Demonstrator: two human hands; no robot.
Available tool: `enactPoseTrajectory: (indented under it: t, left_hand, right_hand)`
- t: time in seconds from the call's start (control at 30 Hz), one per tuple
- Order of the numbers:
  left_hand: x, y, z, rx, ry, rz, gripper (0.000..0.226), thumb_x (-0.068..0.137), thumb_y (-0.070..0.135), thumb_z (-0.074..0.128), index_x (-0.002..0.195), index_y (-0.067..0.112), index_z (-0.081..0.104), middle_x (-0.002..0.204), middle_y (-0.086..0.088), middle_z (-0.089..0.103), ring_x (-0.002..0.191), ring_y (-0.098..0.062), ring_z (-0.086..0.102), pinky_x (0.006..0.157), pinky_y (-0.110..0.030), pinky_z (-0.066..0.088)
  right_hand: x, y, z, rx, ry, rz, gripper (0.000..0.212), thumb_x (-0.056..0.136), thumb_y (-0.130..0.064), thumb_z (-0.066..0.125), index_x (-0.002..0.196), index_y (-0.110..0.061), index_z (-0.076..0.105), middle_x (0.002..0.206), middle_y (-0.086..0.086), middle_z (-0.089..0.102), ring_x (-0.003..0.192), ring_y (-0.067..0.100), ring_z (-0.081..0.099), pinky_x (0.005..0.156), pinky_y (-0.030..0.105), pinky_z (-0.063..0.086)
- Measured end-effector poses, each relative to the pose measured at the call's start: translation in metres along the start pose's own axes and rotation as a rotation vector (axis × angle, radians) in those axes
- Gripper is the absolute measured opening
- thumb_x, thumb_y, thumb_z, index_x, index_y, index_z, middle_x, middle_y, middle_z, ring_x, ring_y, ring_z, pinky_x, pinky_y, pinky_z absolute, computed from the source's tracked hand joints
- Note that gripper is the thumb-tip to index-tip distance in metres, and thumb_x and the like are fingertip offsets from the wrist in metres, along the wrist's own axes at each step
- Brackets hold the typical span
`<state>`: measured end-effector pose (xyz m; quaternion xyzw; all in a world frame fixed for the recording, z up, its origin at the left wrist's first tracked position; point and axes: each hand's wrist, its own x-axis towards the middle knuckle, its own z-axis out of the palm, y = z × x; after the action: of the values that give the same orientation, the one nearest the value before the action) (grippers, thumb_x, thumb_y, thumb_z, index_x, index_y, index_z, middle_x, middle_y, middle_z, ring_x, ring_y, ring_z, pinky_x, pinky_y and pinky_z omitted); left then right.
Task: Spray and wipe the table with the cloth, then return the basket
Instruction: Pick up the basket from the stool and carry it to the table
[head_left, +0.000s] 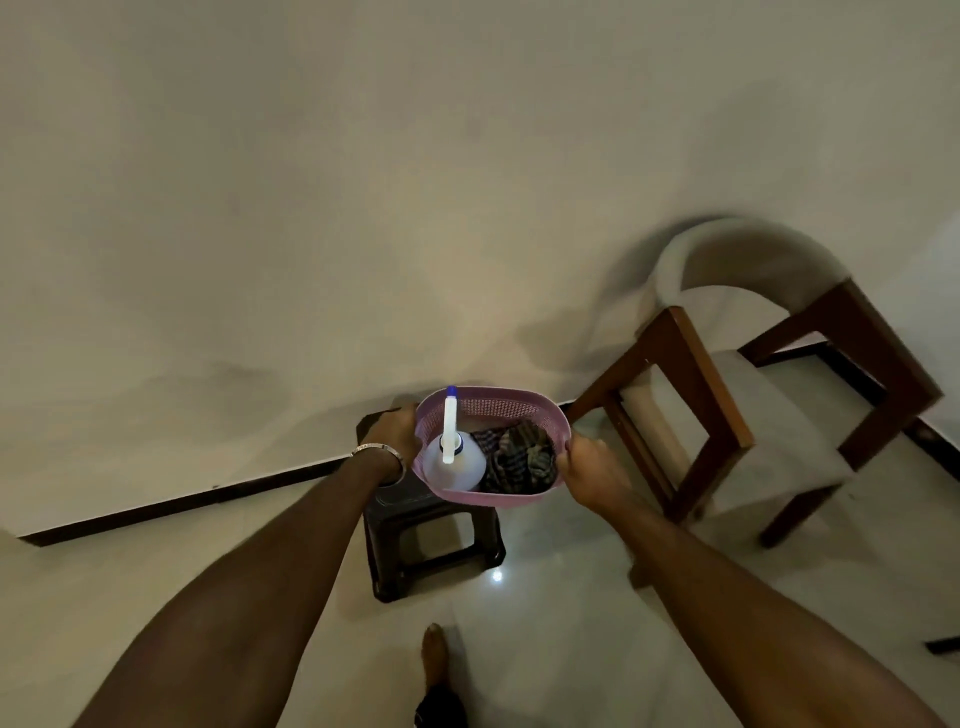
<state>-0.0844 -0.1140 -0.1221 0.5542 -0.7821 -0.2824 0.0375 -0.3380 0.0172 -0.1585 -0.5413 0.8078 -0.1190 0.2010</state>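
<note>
A pink perforated plastic basket (511, 408) is held in the air over a small dark stool (434, 540). Inside it stands a white spray bottle (451, 457) with a blue-tipped nozzle, and beside the bottle lies a crumpled dark checked cloth (522, 460). My left hand (392, 428), with a metal bangle on the wrist, grips the basket's left rim. My right hand (592, 465) grips the right rim. Both arms stretch forward from the bottom of the view.
A wooden chair (753, 384) with a pale curved back and cushion stands close on the right. A plain wall with a dark skirting (182, 501) runs behind the stool. The floor is glossy pale tile; my bare foot (434, 657) shows below.
</note>
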Motion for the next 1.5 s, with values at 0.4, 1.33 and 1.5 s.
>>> enactPoseTrajectory:
  t: [0.4,1.33,1.5]
  left_hand:
    - [-0.108,0.059,0.026,0.06,-0.08,0.176,0.024,0.089,0.02,0.059,0.108,0.006,0.059,0.11,-0.015,0.066,0.096,-0.031,0.062,0.083,-0.036,0.051]
    - [-0.366,0.233,0.195,0.24,-0.364,0.775,0.036,0.086,0.019,0.061,0.118,0.005,0.054,0.116,-0.018,0.065,0.106,-0.036,0.061,0.082,-0.034,0.047]
    - [-0.437,0.278,0.233,0.353,-0.374,0.886,0.039,0.087,0.031,0.058,0.123,0.017,0.053,0.113,-0.01,0.066,0.101,-0.033,0.064,0.084,-0.037,0.052]
  right_hand:
    - [-0.165,0.037,-0.035,-0.001,0.107,0.159,0.018,0.095,-0.026,0.049,0.087,-0.012,0.058,0.083,0.007,0.064,0.072,0.023,0.061,0.056,0.033,0.046]
    - [-0.596,0.159,-0.03,-0.001,0.33,0.788,0.026,0.1,-0.031,0.044,0.086,-0.012,0.056,0.096,0.013,0.067,0.091,0.033,0.063,0.091,0.047,0.045]
    - [-0.676,0.197,-0.029,-0.011,0.35,0.873,0.024,0.099,-0.029,0.044,0.087,-0.011,0.055,0.098,0.013,0.067,0.094,0.033,0.062,0.102,0.049,0.042]
